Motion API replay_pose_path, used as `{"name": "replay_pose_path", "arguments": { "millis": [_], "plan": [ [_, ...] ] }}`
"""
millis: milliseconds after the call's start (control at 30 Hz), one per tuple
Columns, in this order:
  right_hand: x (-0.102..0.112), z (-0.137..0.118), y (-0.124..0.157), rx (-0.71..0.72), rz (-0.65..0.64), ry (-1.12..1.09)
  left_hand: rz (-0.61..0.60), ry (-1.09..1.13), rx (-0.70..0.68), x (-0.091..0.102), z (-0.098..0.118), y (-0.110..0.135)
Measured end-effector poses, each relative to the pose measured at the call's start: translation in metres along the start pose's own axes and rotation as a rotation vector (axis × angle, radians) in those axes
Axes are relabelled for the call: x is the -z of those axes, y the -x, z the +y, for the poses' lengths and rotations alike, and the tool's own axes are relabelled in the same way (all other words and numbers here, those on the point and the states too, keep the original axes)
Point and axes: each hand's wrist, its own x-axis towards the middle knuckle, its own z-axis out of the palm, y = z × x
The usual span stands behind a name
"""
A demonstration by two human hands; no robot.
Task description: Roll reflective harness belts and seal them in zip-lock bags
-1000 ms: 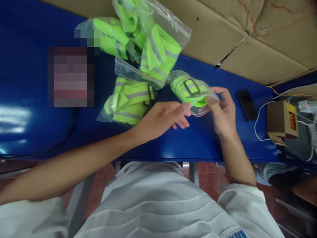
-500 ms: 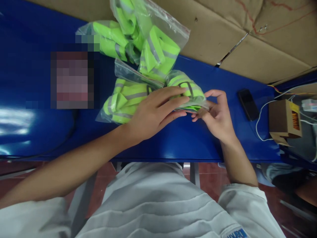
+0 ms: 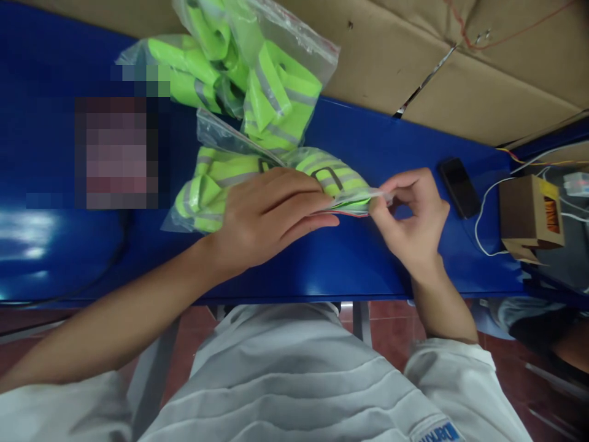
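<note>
A clear zip bag (image 3: 340, 175) lies on the blue table before me, with a folded neon-yellow strap with grey stripes and a dark buckle inside. My left hand (image 3: 276, 212) grips the left part of the bag's near edge between thumb and fingers. At the right end of that edge, my right hand (image 3: 409, 215) pinches the opening between thumb and forefinger. A strip of green and a red line show along the edge. Left of it rests another bagged neon strap (image 3: 207, 181), partly behind my left hand.
More bagged neon items with grey stripes (image 3: 280, 92) are heaped at the back. A black phone (image 3: 459, 187) lies to the right, near a white cable and a small cardboard box (image 3: 529, 212). Brown cardboard (image 3: 368, 55) lines the back. A blurred-out patch covers something at left.
My right hand has closed its pinch on the bag's right end, and the bag's edge is now drawn straighter between my hands. The view has shifted slightly.
</note>
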Motion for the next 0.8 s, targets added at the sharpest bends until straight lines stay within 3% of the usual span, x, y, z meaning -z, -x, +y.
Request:
{"name": "replay_pose_path", "arguments": {
  "millis": [67,233,300,400,500,567,667,733,800],
  "plan": [
    [0.003,0.001,-0.002,0.036,-0.032,-0.059,0.089,-0.014,-0.051,0.002,0.002,-0.001],
    [0.009,-0.001,-0.007,0.328,-0.113,-0.223,0.258,0.183,0.156,0.005,0.010,-0.009],
    [0.009,-0.005,-0.005,0.294,-0.036,-0.177,0.244,0.363,0.191,0.006,0.011,-0.012],
    [0.007,-0.013,-0.001,0.134,0.162,-0.097,0.163,0.643,0.288,0.008,0.012,-0.015],
    [0.008,-0.017,-0.001,0.104,0.267,-0.061,0.106,0.686,0.364,0.011,0.016,-0.014],
    [0.010,-0.017,-0.002,0.141,0.281,-0.073,0.146,0.618,0.341,0.012,0.019,-0.012],
    [0.017,-0.013,-0.007,0.314,0.257,-0.113,0.190,0.489,0.269,0.014,0.021,-0.012],
    [0.022,-0.009,-0.007,0.449,0.190,-0.076,0.083,0.411,0.142,0.019,0.019,-0.014],
    [0.027,-0.005,-0.005,0.512,0.122,-0.005,-0.101,0.300,-0.034,0.025,0.015,-0.017]
  ]
}}
